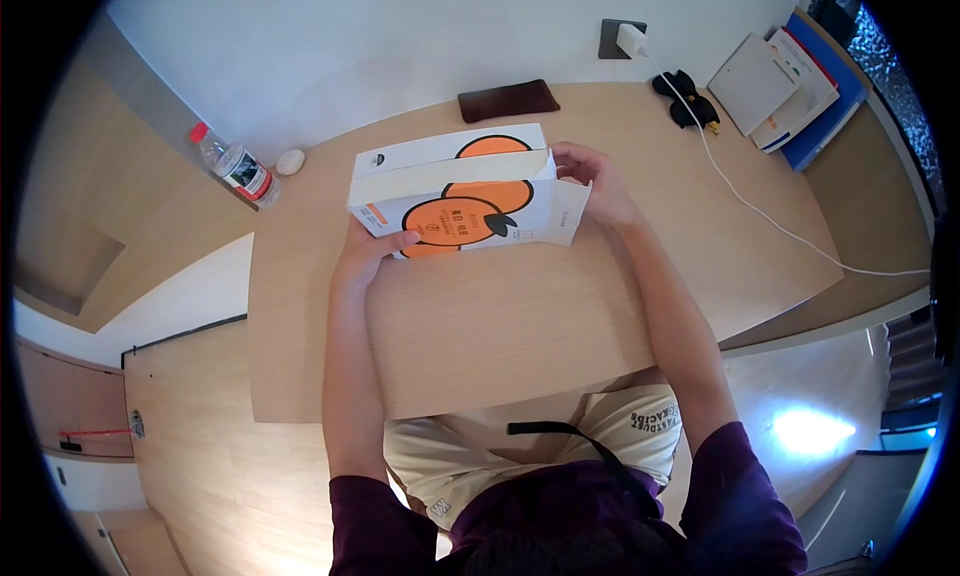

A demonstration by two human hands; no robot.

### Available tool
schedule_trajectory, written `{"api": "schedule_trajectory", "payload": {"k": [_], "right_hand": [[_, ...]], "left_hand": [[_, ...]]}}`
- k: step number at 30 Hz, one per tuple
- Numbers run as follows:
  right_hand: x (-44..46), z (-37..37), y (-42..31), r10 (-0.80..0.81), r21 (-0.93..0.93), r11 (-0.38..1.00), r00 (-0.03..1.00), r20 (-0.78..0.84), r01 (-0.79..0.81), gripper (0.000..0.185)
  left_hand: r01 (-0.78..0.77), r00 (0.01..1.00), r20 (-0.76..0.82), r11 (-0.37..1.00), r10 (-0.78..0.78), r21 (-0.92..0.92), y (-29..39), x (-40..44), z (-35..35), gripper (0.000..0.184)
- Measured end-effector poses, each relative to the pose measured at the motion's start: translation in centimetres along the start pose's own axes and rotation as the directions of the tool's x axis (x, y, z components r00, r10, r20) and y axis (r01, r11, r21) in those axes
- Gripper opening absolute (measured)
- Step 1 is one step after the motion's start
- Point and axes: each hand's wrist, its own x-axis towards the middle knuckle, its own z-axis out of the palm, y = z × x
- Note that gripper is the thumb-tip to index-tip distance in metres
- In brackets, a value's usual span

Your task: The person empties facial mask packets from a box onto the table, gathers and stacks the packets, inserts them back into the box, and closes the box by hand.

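Note:
A white cardboard box (470, 216) printed with orange fruit is held a little over the desk, its long side facing me. My left hand (368, 251) grips the box's left end, thumb on the printed front and the other fingers hidden behind. At the right end, a side flap (572, 214) sticks outward. My right hand (598, 181) is bent around that end beside the flap, its fingertips partly hidden by the cardboard. What the box contains cannot be seen.
On the wooden desk (500, 326) lie a dark brown pouch (508, 101), sunglasses (686, 100) and a small white round object (290, 163). A red-capped bottle (236, 168) stands left. A charger (632, 40) trails a white cable (745, 196) across the right side, near books (790, 86).

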Motion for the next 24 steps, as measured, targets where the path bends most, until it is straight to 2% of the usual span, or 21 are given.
{"api": "schedule_trajectory", "payload": {"k": [2,5,8,10,13,16,17,19,20,22,24], "right_hand": [[0.1,-0.2,0.4,-0.002,0.033,0.999,1.0,0.014,0.001,0.042],[0.0,-0.3,0.8,0.019,0.046,0.999,1.0,0.023,-0.02,0.039],[0.0,0.4,0.9,0.008,-0.014,1.0,0.999,-0.051,-0.009,0.038],[0.1,1.4,0.8,-0.036,-0.081,0.996,0.988,-0.15,0.024,0.038],[0.2,0.9,0.8,-0.081,-0.089,0.994,0.99,-0.116,0.071,0.038],[-0.3,1.8,-1.4,0.031,-0.201,0.978,0.988,-0.151,-0.061,0.041],[-0.3,1.9,-0.8,-0.01,-0.232,0.972,0.99,-0.144,-0.024,0.043],[-0.1,2.3,0.1,-0.091,-0.293,0.955,0.988,-0.127,0.05,0.047],[-0.2,2.3,0.4,-0.075,-0.297,0.954,0.989,-0.13,0.034,0.05],[-0.4,3.0,-0.4,-0.044,-0.308,0.951,0.989,-0.138,-0.001,0.056],[0.0,2.5,1.6,0.032,-0.009,0.999,0.995,-0.098,-0.033,0.057]], "left_hand": [[0.016,1.0,0.026,0.999,-0.015,-0.038,-0.3,-0.1,-0.4,0.079],[-0.045,0.992,0.112,0.997,0.051,-0.055,-0.4,-0.2,-0.8,0.081],[0.05,0.996,0.078,0.994,-0.043,-0.095,-0.4,-0.4,-1.0,0.083],[0.069,0.996,0.065,0.997,-0.067,-0.028,0.2,-0.4,-0.5,0.084],[0.055,0.997,0.057,0.998,-0.057,0.035,-0.1,-0.4,-0.5,0.084],[-0.006,0.997,0.083,0.996,-0.001,0.085,-0.2,-0.4,-0.6,0.078],[-0.031,0.995,0.097,0.994,0.021,0.101,-0.2,-0.5,-0.5,0.075],[0.01,0.993,0.116,0.997,-0.018,0.07,0.2,-0.5,-0.1,0.074],[0.03,0.991,0.126,0.998,-0.037,0.055,0.5,-0.5,0.2,0.073],[0.113,0.993,0.019,0.991,-0.115,0.068,0.5,-0.4,0.8,0.076],[0.155,0.988,-0.035,0.985,-0.153,0.072,0.5,-0.4,1.2,0.078]]}}
